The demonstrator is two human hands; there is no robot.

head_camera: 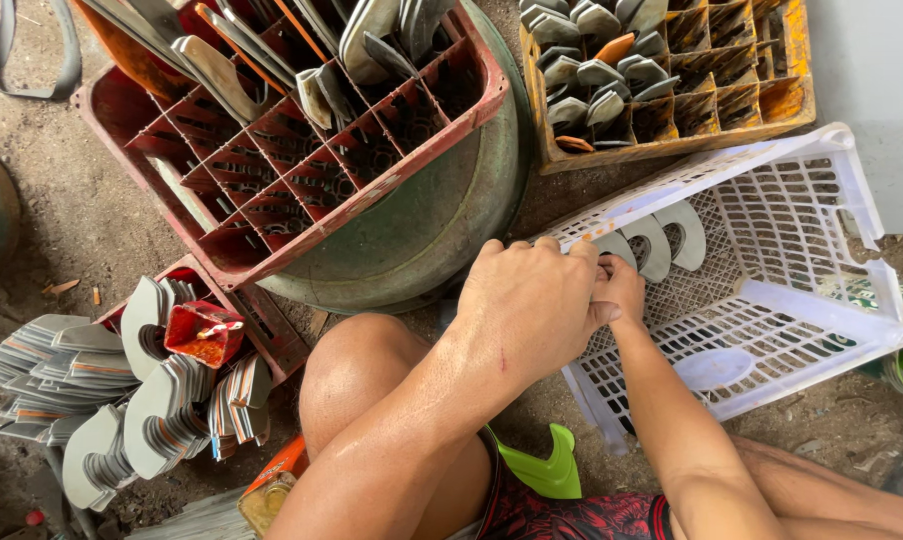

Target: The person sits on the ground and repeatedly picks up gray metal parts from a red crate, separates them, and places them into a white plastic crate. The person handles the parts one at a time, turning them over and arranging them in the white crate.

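Nearest, two bare knees frame the left hand (532, 310), which lies over the right hand (620, 288), both curled at the rim of a white plastic crate (802, 300) tipped on its side on the dirt floor; whether either grip pinches anything I cannot tell. Just beyond the fingertips, curved grey metal pieces (662, 240) stand in a row inside the crate, running away to the right, nearer the right hand. Farther off sit a red divided crate (302, 170) and a yellow one (672, 90), both holding similar pieces.
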